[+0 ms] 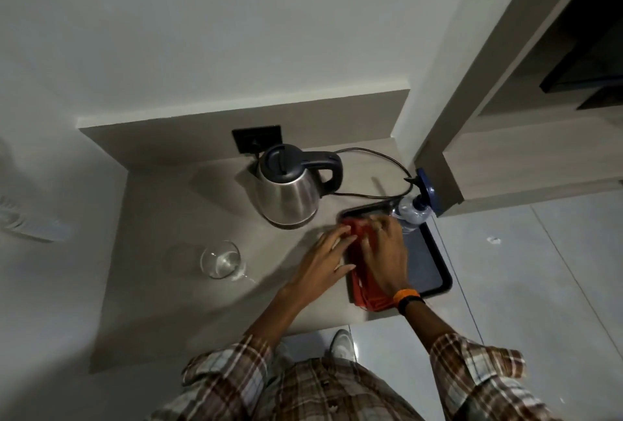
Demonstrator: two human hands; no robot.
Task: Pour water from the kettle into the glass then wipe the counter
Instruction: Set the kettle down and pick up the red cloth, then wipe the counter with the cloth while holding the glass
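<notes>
Now | both hands flat and open, left hand (323,258), right hand (384,252), on red cloth (365,289) | soft, light, floppy | grab its bunched middle

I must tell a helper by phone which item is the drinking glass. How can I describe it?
Start at the steel electric kettle on the grey counter. Nearer the person and to the kettle's left stands a short clear glass, alone and upright. It is the only transparent cup; the clear plastic bottle has a blue cap.
</notes>
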